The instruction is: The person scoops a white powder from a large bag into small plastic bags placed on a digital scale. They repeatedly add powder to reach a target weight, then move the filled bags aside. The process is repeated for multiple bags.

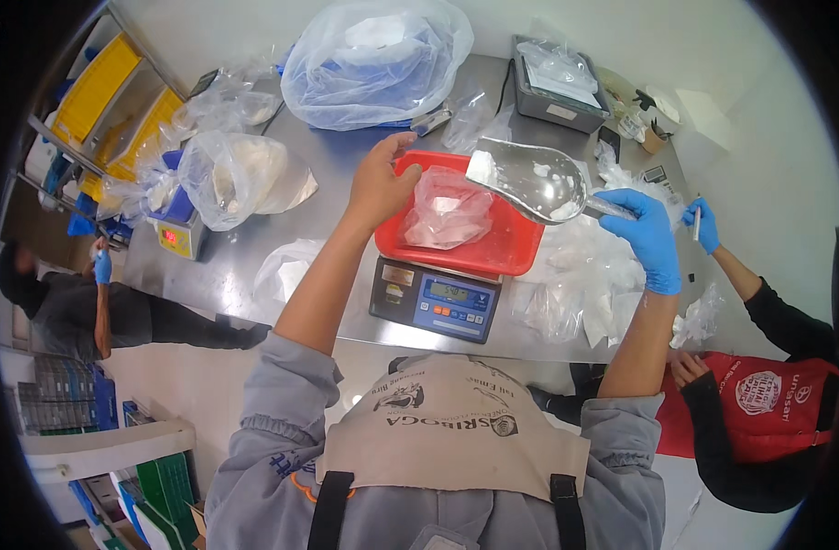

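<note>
My right hand, in a blue glove, grips the handle of a metal scoop. White powder clings inside the scoop and sits heaped at its lip. The scoop is over the right side of a red plastic tray. My bare left hand is at the tray's far left corner, thumb and fingers apart; whether it touches the rim I cannot tell. In the tray lies a clear plastic bag with white powder inside. Beneath the tray is a digital scale with a lit display.
A large plastic-lined tub stands at the back. Bags of powder and a yellow scale are left, plastic bags right. A grey bin sits back right. A co-worker's gloved hand holds a pen; another person stands left.
</note>
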`<state>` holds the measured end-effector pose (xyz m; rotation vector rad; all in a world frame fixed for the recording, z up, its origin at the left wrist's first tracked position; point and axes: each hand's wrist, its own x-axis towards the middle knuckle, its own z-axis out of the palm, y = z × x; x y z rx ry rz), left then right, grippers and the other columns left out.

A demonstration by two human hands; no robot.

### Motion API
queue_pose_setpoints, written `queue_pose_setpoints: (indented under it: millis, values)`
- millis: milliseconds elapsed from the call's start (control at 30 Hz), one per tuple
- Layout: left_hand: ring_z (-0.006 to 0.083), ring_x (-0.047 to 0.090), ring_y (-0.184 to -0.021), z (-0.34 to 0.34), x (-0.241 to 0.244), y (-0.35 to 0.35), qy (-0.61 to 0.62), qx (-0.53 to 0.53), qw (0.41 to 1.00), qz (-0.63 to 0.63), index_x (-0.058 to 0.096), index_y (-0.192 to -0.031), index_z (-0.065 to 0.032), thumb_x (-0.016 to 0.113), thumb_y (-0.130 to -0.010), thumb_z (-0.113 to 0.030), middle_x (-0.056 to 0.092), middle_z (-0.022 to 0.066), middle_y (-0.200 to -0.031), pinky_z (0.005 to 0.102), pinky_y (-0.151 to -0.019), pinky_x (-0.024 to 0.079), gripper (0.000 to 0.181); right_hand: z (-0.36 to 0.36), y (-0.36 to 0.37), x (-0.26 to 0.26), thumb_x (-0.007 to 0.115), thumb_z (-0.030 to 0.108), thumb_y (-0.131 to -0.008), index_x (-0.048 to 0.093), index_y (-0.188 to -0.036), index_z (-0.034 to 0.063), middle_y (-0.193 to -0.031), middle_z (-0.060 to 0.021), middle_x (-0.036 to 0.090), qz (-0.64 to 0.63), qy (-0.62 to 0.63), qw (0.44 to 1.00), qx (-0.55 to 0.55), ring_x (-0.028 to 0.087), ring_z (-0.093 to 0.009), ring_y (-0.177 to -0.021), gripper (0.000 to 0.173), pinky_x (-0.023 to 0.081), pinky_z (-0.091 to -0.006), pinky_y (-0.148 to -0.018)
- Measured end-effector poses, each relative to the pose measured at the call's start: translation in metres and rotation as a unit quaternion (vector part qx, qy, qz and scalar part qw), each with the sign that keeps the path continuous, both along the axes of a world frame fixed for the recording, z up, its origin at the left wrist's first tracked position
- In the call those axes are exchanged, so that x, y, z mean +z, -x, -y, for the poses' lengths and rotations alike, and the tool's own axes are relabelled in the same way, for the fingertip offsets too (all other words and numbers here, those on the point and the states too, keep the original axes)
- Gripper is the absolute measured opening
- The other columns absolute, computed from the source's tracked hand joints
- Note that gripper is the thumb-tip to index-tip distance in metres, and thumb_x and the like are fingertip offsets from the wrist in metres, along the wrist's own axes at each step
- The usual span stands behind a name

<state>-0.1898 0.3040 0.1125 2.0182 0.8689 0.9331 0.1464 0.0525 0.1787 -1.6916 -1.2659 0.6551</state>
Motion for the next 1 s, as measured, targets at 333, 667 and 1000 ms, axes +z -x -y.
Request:
queue_pose_setpoints:
  millis: [333,667,1000]
  values:
    - [0.0337,0.059,-0.13,-0.006,-0.05,-0.028,-0.012,-0.072,0.94,-0.332,0.074,-0.118,-0.0056,0.072,-0.083,-0.02,0.064,0.019,-0.136,0.0405,-0.109,0.045,0.037,0.074,-0.012,-0.045,0.073,0.005,-0.075,0.073,-0.118,-0.0016,-0.103,-0.006,0.074,-0.12,-0.056,0.985,-0.111,0.067,-0.013,-0.09,0.043,0.052,-0.0275,-0.08]
    - [0.0293,0.069,-0.108,-0.027,0.089,-0.145,-0.022,-0.108,0.994,-0.011,0.069,-0.125,0.0005,0.071,-0.079,-0.019,0.069,0.0174,-0.127,0.0368,-0.094,0.053,0.049,0.214,-0.034,-0.067,0.07,0.002,-0.073,0.072,-0.119,-0.0039,-0.109,-0.0064,0.072,-0.106,-0.094,0.951,-0.276,0.066,-0.015,-0.099,0.047,0.051,-0.0279,-0.089]
    - [0.0232,0.066,-0.112,-0.059,-0.089,-0.313,-0.128,-0.469,0.849,-0.207,0.068,-0.132,-0.0117,0.076,-0.087,-0.026,0.067,0.01,-0.131,0.0355,-0.091,0.057,0.047,0.279,-0.034,-0.074,0.074,0.006,-0.073,0.071,-0.119,-0.005,-0.101,-0.0044,0.069,-0.102,-0.1,0.922,-0.359,0.062,-0.011,-0.084,0.048,0.05,-0.0262,-0.074]
